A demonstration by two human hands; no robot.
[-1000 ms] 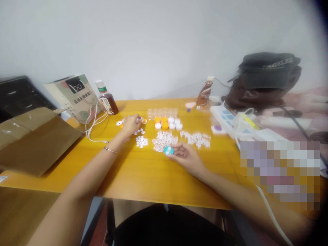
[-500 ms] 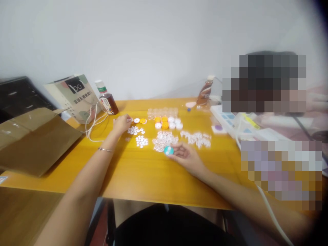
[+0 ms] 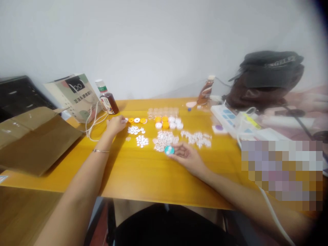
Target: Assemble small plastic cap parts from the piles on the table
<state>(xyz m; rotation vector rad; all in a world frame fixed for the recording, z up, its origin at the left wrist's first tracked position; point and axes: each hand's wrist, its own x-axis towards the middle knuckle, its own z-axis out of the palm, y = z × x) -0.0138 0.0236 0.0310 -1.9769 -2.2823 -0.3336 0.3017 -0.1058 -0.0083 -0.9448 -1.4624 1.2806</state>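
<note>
At the left end of a row of orange and white discs [image 3: 137,120], my left hand [image 3: 116,124] has its fingers closed on a white disc [image 3: 126,120], partly covered by the fingertips. Whether that disc is raised off the table I cannot tell. My right hand [image 3: 188,158] pinches a round teal piece [image 3: 169,150] with small white parts on its face, just over the near edge of a pile of white openwork wheel-like parts [image 3: 164,139]. Small white caps [image 3: 135,130] and small white discs [image 3: 141,140] lie between my hands.
Orange and white round pieces [image 3: 165,125] stand behind the pile, with clear rings [image 3: 164,112] further back. More white parts [image 3: 198,138] lie right. A sauce bottle [image 3: 109,100], paper bag [image 3: 79,97], cable [image 3: 89,128] and brown bag [image 3: 38,140] flank the left; a drink bottle [image 3: 205,90] and person's cap [image 3: 271,68] are right.
My left hand has moved a little left along the row, and an orange disc now shows beside its fingertips. My right hand keeps the teal piece in nearly the same place.
</note>
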